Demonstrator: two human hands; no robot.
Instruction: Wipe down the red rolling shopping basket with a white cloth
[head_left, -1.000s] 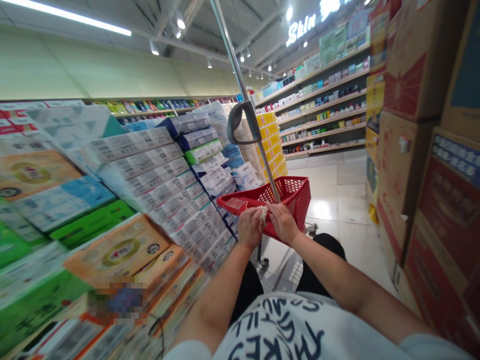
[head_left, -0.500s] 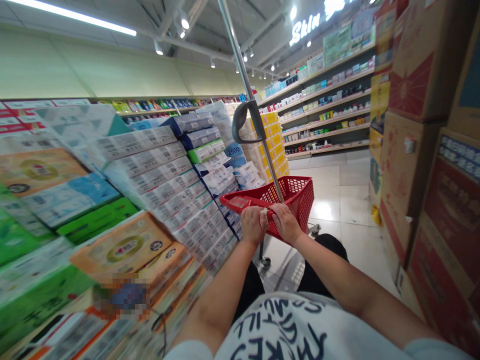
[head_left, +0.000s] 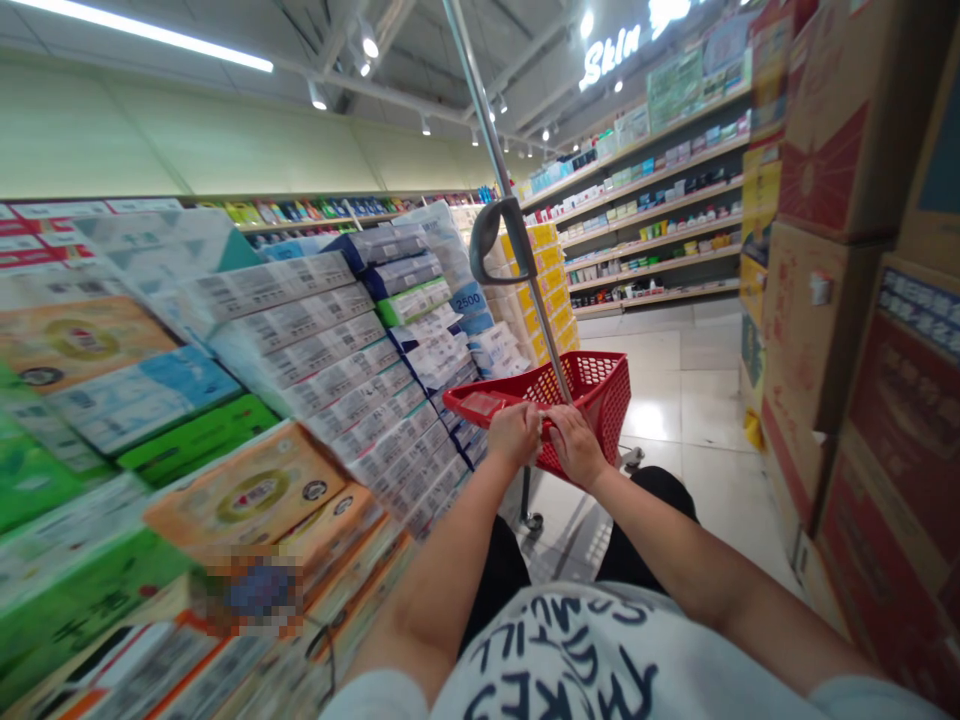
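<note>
Ahead of me is a red plastic shopping basket (head_left: pixel 606 400) with holes in its walls, standing on a frame with small wheels (head_left: pixel 534 522). My left hand (head_left: pixel 514 436) is closed around its near rim. Close beside it, my right hand (head_left: pixel 576 446) also has its fingers wrapped over that rim. From the basket a tall metal pole (head_left: pixel 551 335) rises at a slant past the top of the view. A grey loop-shaped grip (head_left: pixel 504 242) is fixed partway up the pole. The parts of the rim under my fingers are hidden.
Stacked packs of tissues (head_left: pixel 330 350) line the left, with orange packs (head_left: pixel 255 490) nearest me. Tall cardboard cartons (head_left: pixel 817 310) stand along the right. A tiled floor (head_left: pixel 660 400) runs between them to product shelves (head_left: pixel 652 230) at the back.
My hands have drawn slightly closer together on the rim. The basket and its pole have shifted a little to the right.
</note>
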